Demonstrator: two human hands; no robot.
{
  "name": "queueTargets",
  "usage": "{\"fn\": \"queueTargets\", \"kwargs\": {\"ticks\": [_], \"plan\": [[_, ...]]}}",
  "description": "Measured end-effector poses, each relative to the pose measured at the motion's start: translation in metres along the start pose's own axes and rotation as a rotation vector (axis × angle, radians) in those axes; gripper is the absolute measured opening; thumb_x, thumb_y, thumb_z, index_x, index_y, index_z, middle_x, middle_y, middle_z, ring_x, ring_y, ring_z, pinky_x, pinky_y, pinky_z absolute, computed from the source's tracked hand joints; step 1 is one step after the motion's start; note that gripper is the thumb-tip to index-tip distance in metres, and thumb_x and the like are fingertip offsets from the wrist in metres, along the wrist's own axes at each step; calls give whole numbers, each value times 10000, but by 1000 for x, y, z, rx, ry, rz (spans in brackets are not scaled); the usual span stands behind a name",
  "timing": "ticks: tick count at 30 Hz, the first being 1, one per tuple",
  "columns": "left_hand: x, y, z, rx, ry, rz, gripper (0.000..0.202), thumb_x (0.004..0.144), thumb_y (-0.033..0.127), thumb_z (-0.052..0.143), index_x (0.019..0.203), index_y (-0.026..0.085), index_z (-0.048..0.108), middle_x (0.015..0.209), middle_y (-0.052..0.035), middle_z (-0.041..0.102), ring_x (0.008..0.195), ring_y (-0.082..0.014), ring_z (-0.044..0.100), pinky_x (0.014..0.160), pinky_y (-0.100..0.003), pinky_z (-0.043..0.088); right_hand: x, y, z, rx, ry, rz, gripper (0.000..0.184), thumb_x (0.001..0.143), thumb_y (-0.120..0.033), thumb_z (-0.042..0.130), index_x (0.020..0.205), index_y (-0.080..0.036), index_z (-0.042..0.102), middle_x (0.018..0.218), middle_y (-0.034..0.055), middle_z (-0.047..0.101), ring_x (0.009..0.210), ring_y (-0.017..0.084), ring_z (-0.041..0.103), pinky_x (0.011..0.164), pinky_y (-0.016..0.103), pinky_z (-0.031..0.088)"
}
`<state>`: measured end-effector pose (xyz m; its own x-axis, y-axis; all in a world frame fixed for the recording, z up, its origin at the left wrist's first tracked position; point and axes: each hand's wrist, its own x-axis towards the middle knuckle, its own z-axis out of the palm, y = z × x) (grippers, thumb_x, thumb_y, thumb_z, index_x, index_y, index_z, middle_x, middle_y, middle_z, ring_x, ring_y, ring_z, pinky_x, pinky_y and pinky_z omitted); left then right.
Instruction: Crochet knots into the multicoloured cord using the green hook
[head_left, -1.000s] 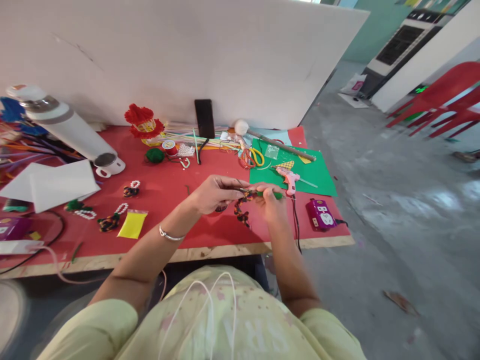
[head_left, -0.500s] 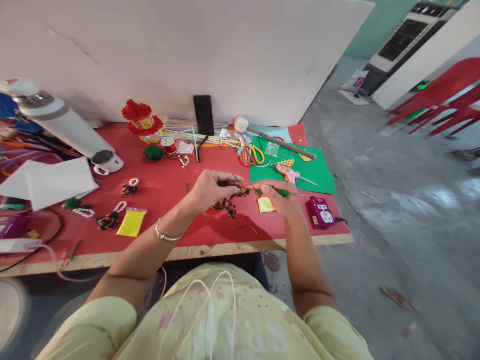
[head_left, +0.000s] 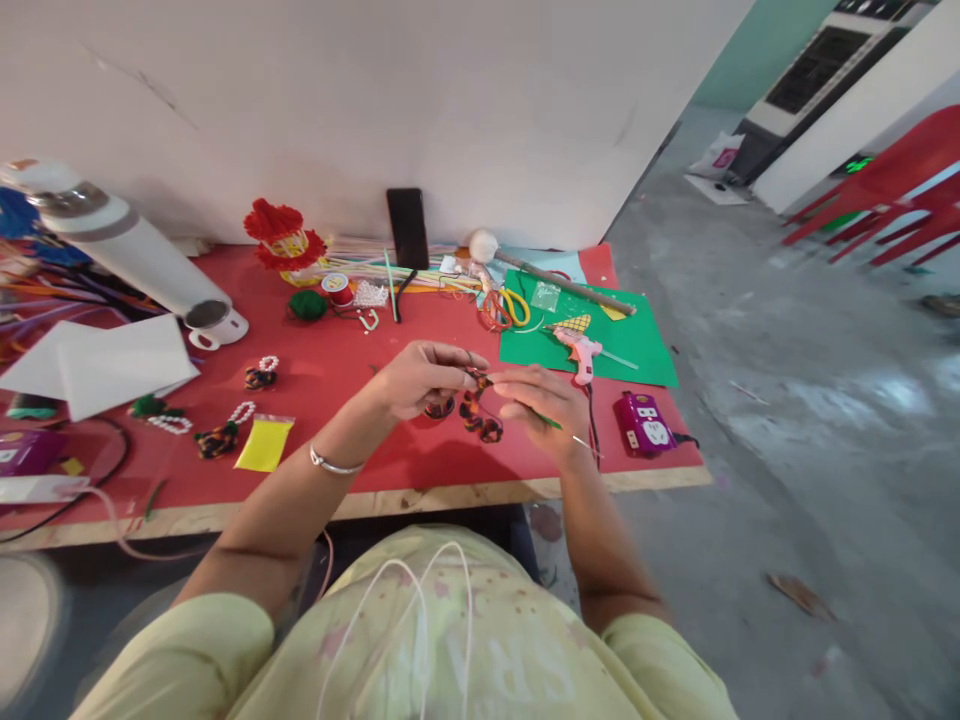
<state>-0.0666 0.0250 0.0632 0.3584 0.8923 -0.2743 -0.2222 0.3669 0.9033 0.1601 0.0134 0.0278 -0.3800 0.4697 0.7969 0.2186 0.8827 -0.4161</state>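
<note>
The left grip (head_left: 421,382) is closed in a fingertip pinch on the upper end of the multicoloured yarn piece (head_left: 472,412), which hangs just below and between the two hands over the counter (head_left: 420,465). The right grip (head_left: 541,405) is curled around a slim green-handled tool (head_left: 552,422), apparently a crochet hook, its tail jutting out beyond the palm toward the wrist. To work well here, the left pinch should sit close to the spot being worked, firm enough that the loops do not twist; the right would do best with small wrist turns at a low angle, since a hard tug could split the strands. Whether the tip is through a loop is too small to tell. The glue gun's cord (head_left: 595,425), just beyond the right grip, is best avoided.
</note>
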Motion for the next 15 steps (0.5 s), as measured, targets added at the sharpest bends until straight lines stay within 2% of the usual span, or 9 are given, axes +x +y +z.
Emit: {"fn": "queueTargets", "kwargs": {"ticks": [2, 4, 8, 10, 12, 14, 15], "plan": [[1, 2, -5, 123, -7, 4, 332, 576, 159, 878, 901, 100, 847, 662, -42, 716, 436, -38, 428, 411, -189, 247, 10, -4, -12, 21, -111, 37, 207, 984, -276, 699, 1180, -271, 765, 1099, 73, 853, 990, 199, 818, 881, 357, 658], [2, 4, -8, 232, -11, 34, 319, 584, 154, 867, 898, 102, 852, 673, -45, 731, 473, -54, 480, 435, -186, 299, 16, -9, -22, 47, -170, 91, 161, 982, -252, 697, 1113, -259, 790, 1050, 63, 861, 961, 189, 821, 866, 332, 656], [2, 7, -8, 268, -59, 32, 301, 593, 162, 858, 888, 103, 851, 636, -49, 724, 456, -69, 496, 430, -199, 310, 14, -10, -26, 299, -145, 379, 170, 999, -310, 667, 996, -254, 827, 993, 53, 859, 915, 191, 815, 804, 318, 660], [1, 7, -6, 189, -107, 5, 304, 591, 164, 851, 888, 98, 847, 629, -56, 719, 423, -66, 474, 410, -208, 286, 7, -6, -16, 507, -61, 529, 220, 983, -415, 684, 922, -263, 831, 932, 44, 854, 822, 194, 806, 699, 318, 657], [2, 4, -2, 94, -143, -1, 304, 587, 156, 844, 885, 93, 844, 621, -49, 702, 415, -64, 468, 400, -210, 267, -1, -1, 2, 682, 103, 636, 327, 924, -564, 716, 833, -265, 811, 846, 38, 839, 747, 202, 790, 603, 321, 643], [3, -3, 4, 18, -143, 24, 329, 591, 144, 837, 916, 95, 846, 617, -29, 680, 422, -59, 465, 396, -207, 251, -10, 2, 23, 705, 303, 701, 448, 881, -692, 690, 788, -263, 784, 809, 39, 819, 758, 204, 788, 573, 307, 631], [3, -8, 6, -5, -122, 52, 361, 603, 139, 830, 961, 96, 847, 606, -11, 661, 415, -48, 443, 395, -203, 243, -13, 2, 32, 660, 349, 702, 459, 873, -706, 689, 794, -264, 782, 841, 48, 823, 788, 206, 789, 599, 313, 640]]}}
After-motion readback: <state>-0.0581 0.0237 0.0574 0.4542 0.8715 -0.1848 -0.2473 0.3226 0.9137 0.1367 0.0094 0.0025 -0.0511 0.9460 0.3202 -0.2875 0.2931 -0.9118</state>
